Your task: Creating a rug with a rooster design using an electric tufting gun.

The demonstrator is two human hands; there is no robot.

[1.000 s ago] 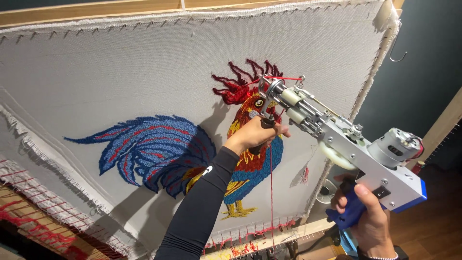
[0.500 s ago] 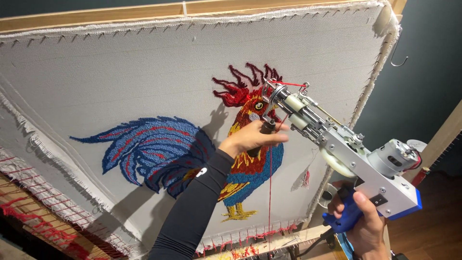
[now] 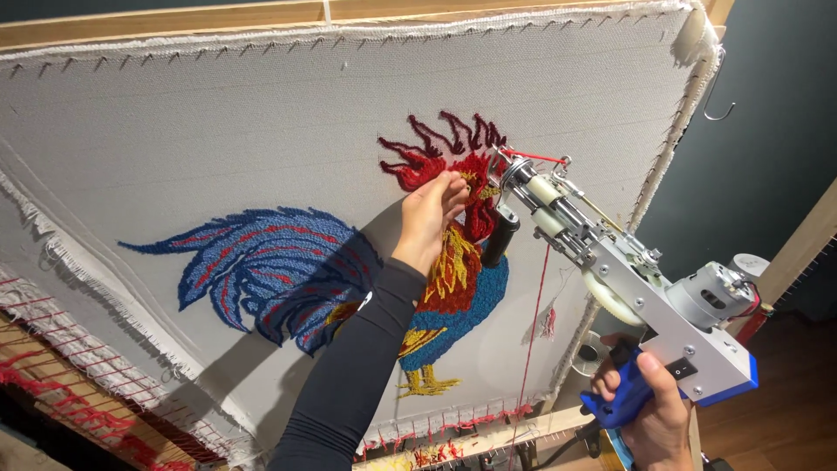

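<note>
The rooster [image 3: 384, 270] sits mid-frame on the cloth [image 3: 218, 131]. The tufting gun [image 3: 628, 279] lies right of it, toward lower right. The left hand [image 3: 432, 214] rests on the rooster's head.

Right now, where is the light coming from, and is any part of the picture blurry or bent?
Head view: the left hand and sleeve cast soft shadows leftward and downward onto the grey cloth, so light seems to come from the upper right; the tufting gun looks sharp; the wooden frame bows slightly, suggesting wide-lens distortion.

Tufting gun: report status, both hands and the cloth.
Right hand grips tufting gun by its blue handle. Left hand flat on rooster, front grip free. Red yarn hangs clear.
</note>
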